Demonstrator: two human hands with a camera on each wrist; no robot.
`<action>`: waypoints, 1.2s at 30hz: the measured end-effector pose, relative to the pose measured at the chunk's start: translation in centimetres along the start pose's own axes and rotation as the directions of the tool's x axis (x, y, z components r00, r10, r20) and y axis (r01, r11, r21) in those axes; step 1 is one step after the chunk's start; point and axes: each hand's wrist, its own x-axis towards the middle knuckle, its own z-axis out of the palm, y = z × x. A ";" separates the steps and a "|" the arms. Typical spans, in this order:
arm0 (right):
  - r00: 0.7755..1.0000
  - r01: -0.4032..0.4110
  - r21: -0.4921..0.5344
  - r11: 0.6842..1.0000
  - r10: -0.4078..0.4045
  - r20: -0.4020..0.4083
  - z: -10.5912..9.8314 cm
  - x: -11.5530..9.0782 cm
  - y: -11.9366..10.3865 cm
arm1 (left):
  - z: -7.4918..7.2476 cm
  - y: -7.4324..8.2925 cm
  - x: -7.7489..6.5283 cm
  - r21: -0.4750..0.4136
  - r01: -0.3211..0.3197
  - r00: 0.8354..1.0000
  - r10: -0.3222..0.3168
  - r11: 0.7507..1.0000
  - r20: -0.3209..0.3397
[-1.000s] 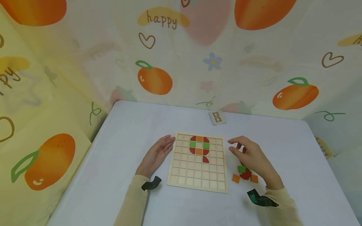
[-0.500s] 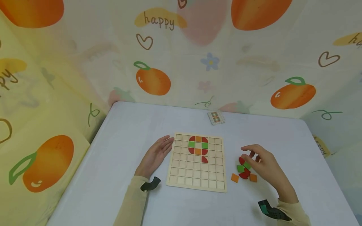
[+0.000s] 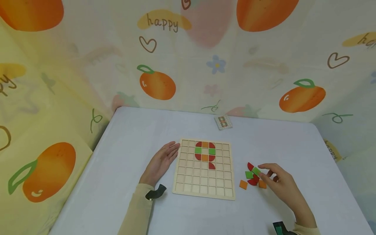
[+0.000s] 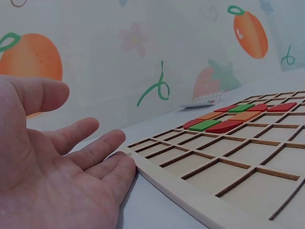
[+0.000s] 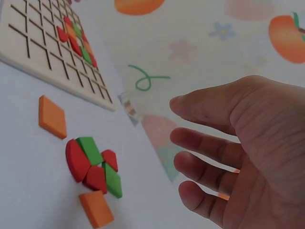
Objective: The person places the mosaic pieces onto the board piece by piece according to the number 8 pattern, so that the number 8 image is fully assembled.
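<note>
My left hand (image 3: 160, 163) lies beside the wooden grid board (image 3: 188, 172), fingers extended and fingertips at its left edge. On the board, red quarter-round tiles, green square tiles and orange square tiles (image 3: 205, 157) form a ring, with one red quarter-round tile (image 3: 211, 166) below it. My right hand (image 3: 282, 186) hovers near a small pile of loose tiles, thumb and fingers apart and holding nothing in the right wrist view. That pile has green tiles (image 5: 89, 150), red tiles (image 5: 77, 162) and an orange tile (image 5: 96, 208); another orange tile (image 3: 243, 184) lies nearer the board.
Behind the board, a small stack of cards (image 3: 223, 122) printed with a coloured pattern lies on the white-covered table (image 3: 147, 124). A fruit-printed cloth (image 3: 188, 65) hangs along the back and sides of the table.
My right hand has moved from beside the board's upper right edge, back and to the right, down to the loose tiles, uncovering more of them. The left hand stays in place.
</note>
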 end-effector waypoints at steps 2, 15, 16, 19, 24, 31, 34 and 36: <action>1.000 -0.003 -0.001 1.000 0.003 0.000 0.1 -0.3 0.3 | -0.1 0.0 0.0 0.007 -0.005 1.000 0.005 1.000 -0.001; 0.977 -0.166 -0.044 0.985 0.171 0.129 0.5 -1.7 1.6 | 0.0 0.1 -0.1 -0.005 -0.006 1.000 0.006 1.000 0.009; 0.975 -0.172 -0.053 0.984 0.177 0.136 0.6 -1.8 1.7 | 0.0 0.1 -0.1 -0.006 -0.006 1.000 0.006 1.000 0.007; 0.969 -0.184 -0.085 0.979 0.196 0.153 0.7 -2.0 1.9 | 0.0 0.1 -0.1 -0.003 -0.006 1.000 0.006 1.000 0.005; 0.955 -0.201 -0.153 0.968 0.228 0.189 0.8 -2.2 2.2 | -0.1 0.0 -0.1 0.014 -0.009 1.000 0.009 1.000 0.010; 0.950 -0.186 -0.210 0.960 0.231 0.212 1.0 -2.3 2.8 | 0.0 0.1 -0.1 0.021 -0.012 1.000 0.012 1.000 0.009; 0.948 -0.183 -0.220 0.958 0.232 0.220 1.1 -2.3 3.0 | 0.0 0.1 -0.2 0.022 -0.014 1.000 0.013 1.000 0.012; 0.947 -0.179 -0.226 0.958 0.230 0.223 1.2 -2.2 3.0 | 0.0 0.1 -0.1 0.022 -0.011 1.000 0.011 1.000 0.007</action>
